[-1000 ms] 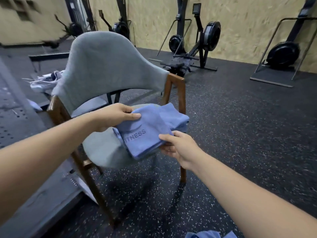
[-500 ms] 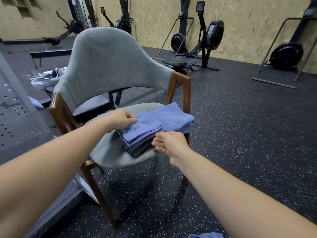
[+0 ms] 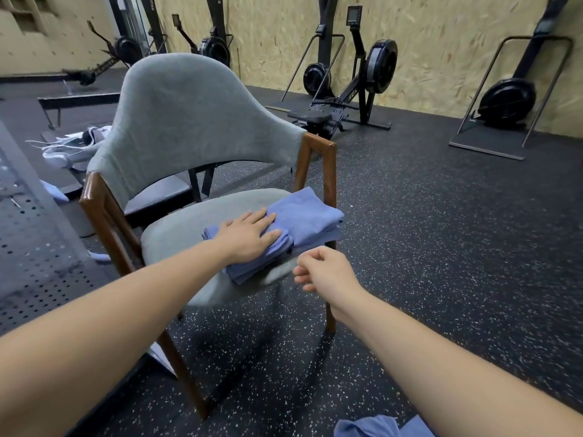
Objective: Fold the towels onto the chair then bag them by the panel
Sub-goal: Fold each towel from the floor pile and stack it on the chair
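Observation:
A grey upholstered chair (image 3: 189,228) with a wooden frame stands in front of me. Two folded blue towels lie on its seat: one stack (image 3: 307,216) at the right edge and a second folded towel (image 3: 252,266) beside it, nearer to me. My left hand (image 3: 249,236) presses flat on the nearer towel with straight fingers. My right hand (image 3: 321,269) hovers just off the seat's front edge, fingers loosely curled and holding nothing. More blue towel fabric (image 3: 378,427) lies on the floor at the bottom edge.
A perforated grey panel (image 3: 28,247) runs along the left. White and grey bags or cloth (image 3: 75,146) lie on the floor behind the chair. Rowing machines (image 3: 353,89) stand along the chipboard wall. The floor is dark speckled rubber.
The folded towel went from held above the seat to lying on it beside the other stack. My left hand flattened onto it, and my right hand let go and drew back.

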### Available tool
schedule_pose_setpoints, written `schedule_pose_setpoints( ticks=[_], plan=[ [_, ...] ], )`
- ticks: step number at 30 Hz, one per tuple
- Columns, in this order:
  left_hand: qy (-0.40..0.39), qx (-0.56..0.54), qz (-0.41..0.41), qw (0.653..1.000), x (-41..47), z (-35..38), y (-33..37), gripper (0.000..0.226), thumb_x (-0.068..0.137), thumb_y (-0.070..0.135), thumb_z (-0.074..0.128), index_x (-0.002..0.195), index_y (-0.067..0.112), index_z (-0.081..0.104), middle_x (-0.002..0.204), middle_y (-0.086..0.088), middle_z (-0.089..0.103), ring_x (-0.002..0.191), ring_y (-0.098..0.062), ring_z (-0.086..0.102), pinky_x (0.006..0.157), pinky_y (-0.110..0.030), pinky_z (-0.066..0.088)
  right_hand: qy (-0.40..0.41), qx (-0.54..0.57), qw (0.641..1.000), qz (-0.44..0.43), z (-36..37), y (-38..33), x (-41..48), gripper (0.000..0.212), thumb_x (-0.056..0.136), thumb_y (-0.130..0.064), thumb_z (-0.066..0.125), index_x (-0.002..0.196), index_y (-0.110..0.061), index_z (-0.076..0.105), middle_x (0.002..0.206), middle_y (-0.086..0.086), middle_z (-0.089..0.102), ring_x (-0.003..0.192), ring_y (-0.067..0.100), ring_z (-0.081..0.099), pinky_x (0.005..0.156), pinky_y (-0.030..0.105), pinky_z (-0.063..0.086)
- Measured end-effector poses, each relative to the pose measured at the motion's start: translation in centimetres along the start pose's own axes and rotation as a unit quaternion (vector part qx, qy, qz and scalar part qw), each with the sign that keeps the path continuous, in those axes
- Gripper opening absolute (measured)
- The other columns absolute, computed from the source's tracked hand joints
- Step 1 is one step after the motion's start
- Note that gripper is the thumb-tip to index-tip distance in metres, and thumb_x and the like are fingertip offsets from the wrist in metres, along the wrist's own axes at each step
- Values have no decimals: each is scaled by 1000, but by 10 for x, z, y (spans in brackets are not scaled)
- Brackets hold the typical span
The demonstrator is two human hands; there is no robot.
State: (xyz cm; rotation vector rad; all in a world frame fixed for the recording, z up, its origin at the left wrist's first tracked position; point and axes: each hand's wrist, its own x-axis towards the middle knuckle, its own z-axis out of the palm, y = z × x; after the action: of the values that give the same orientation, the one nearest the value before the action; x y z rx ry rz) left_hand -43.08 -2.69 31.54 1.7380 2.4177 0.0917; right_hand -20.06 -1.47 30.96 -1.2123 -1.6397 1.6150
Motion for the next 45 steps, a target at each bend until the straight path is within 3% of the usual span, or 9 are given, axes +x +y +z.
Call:
schedule_pose_setpoints(
  ticks=[7,12,18,23,28,32,37,41,45],
  plan=[
    [84,14,59,995,-10,-16,28,54,109,60,35,154,31,47,169,4,36,155,-21,33,120,-49,31,13,-22,1000,1,-42,18,-21,13,100,-15,62,104,-8,72,95,9,81,78,14,73,72,33,59],
    [108,23,164,980,-25,1,101,54,106,57,50,151,28,53,159,2,49,146,-24,44,113,-48,37,35,-69,997,0,-92,51,-46,11,103,-16,63,104,-9,72,92,8,81,80,18,74,73,35,59],
    [21,58,257,964,-57,56,210,52,106,56,52,150,28,52,144,-2,61,133,-28,57,107,-47,42,70,-141,987,18,-157,122,-86,10,101,-20,65,94,-18,72,84,-4,80,87,24,78,83,46,61],
    [-79,59,303,948,-90,137,272,45,105,52,56,141,25,56,139,-2,64,128,-28,61,104,-47,47,109,-201,971,66,-202,193,-126,10,97,-23,68,89,-22,72,79,-3,77,81,19,74,78,38,57],
    [-178,37,306,935,-125,231,305,32,100,41,61,126,23,63,121,-4,71,111,-31,67,90,-46,57,123,-238,956,118,-235,267,-165,5,94,-24,71,89,-26,71,85,-7,74,83,14,69,66,25,50],
    [-246,19,277,929,-153,304,311,39,100,36,64,137,24,60,128,-4,67,117,-31,63,91,-44,56,121,-250,948,154,-241,317,-188,6,88,-19,72,90,-25,71,80,-8,72,79,14,67,62,16,45],
    [-243,-10,226,943,-178,361,309,46,100,23,60,146,20,55,140,-9,60,124,-34,60,85,-38,49,91,-301,930,190,-232,367,-209,19,81,-24,74,99,-27,70,93,-12,69,91,16,68,84,36,57],
    [-251,-64,187,948,-192,396,300,70,97,21,63,162,26,39,157,-6,51,140,-33,54,105,-42,49,55,-363,906,209,-219,391,-220,45,83,-39,76,124,-24,64,120,-4,59,109,21,63,85,35,51],
    [-233,-169,147,946,-194,421,297,48,94,18,73,141,20,63,138,-2,69,128,-26,63,103,-30,44,59,-365,908,198,-212,405,-221,27,96,-26,63,123,-22,66,122,-1,69,112,26,65,83,35,50]
  ],
)
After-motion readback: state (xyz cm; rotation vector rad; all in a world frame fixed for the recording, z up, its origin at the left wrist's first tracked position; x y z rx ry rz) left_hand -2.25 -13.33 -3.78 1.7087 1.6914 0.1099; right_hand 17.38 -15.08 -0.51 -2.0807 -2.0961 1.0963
